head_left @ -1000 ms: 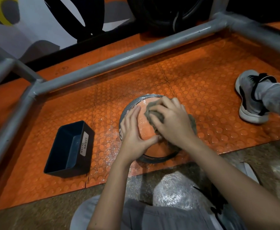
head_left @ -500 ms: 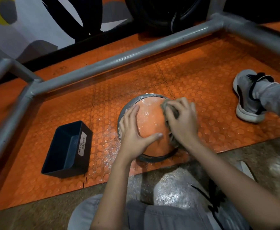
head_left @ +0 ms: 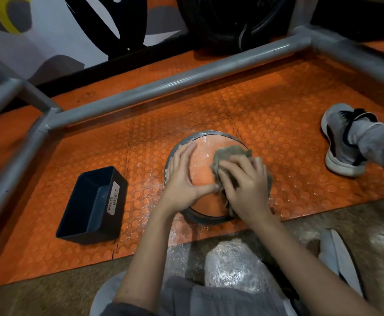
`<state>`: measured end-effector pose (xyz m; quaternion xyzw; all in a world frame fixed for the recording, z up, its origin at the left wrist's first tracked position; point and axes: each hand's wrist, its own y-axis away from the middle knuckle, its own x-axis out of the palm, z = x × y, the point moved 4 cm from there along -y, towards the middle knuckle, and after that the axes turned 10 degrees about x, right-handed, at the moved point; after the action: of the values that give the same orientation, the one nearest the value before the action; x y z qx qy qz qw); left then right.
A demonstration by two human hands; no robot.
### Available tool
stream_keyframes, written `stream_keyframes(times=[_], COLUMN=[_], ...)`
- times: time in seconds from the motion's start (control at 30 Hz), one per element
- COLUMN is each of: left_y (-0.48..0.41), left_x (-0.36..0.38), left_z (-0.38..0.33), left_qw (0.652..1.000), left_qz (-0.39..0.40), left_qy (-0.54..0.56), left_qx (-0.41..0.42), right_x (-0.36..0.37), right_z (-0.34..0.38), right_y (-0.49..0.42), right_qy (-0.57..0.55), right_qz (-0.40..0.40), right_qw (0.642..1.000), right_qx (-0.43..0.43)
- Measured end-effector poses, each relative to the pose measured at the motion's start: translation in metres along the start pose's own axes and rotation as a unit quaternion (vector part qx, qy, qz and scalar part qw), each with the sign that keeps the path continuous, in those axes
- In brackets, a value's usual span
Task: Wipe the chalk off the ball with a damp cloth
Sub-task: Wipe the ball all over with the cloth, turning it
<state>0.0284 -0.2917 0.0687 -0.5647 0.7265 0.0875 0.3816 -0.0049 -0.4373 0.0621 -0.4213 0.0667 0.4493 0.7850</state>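
The right hand (head_left: 245, 188) covers most of the cloth (head_left: 229, 153), and together they hide the near and right faces of the ball (head_left: 203, 160); the left hand (head_left: 183, 179) half covers a pale mark on its left flank, unreadable. The tyre (head_left: 232, 19) runs off the top edge

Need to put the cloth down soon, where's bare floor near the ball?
Bare orange mat lies between the ball and the waste basket, between ball and grey pipe, and between ball and shoe. Crowded atop the ball: left hand, right hand, cloth.
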Motion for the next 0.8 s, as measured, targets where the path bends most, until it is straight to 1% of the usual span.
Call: stream_keyframes(times=[0.1,0.17,0.2,0.3,0.33,0.37,0.4,0.5,0.57,0.63,0.7,0.73,0.8], left_y=[0.002,0.004,0.004,0.006,0.006,0.006,0.006,0.004,0.005,0.008,0.011,0.012,0.016], left_x=[-0.006,-0.007,-0.008,-0.004,-0.002,-0.001,0.000,0.000,-0.002,-0.003,-0.005,-0.006,-0.005], left_z=[0.006,0.006,0.005,0.004,0.004,0.003,0.002,0.002,0.004,0.007,0.008,0.008,0.004], left_qw=[0.999,1.000,1.000,1.000,1.000,1.000,1.000,1.000,1.000,1.000,1.000,1.000,1.000], left_qz=[0.034,0.030,0.024,0.025,0.022,0.015,0.008,-0.004,-0.003,0.004,0.010,0.012,0.016], left_qy=[0.008,0.003,0.000,-0.009,-0.015,-0.019,-0.020,-0.013,-0.005,0.004,0.002,-0.004,-0.014], left_qx=[0.000,0.005,0.006,0.001,0.005,0.009,0.010,0.007,0.010,0.009,0.009,0.007,0.005], right_x=[-0.003,0.001,0.005,0.021,0.027,0.029,0.028,0.006,-0.001,-0.003,0.000,0.003,0.015], right_z=[0.002,0.004,0.005,-0.001,-0.005,-0.006,-0.006,-0.003,0.000,0.001,0.002,0.000,-0.012], right_y=[0.009,-0.005,-0.020,-0.066,-0.075,-0.078,-0.073,-0.025,0.009,0.016,-0.001,-0.015,-0.051], right_qy=[-0.006,0.002,0.009,0.033,0.033,0.034,0.035,-0.004,-0.032,-0.022,-0.014,-0.014,-0.020], right_qz=[-0.003,0.024,0.047,0.160,0.179,0.177,0.159,0.057,0.027,0.025,0.052,0.075,0.130], right_qw=[0.999,0.998,0.998,0.986,0.982,0.982,0.985,0.998,0.999,0.999,0.998,0.997,0.991], right_qx=[-0.038,-0.051,-0.039,0.041,0.058,0.061,0.053,0.034,0.011,-0.022,-0.045,-0.034,0.022])
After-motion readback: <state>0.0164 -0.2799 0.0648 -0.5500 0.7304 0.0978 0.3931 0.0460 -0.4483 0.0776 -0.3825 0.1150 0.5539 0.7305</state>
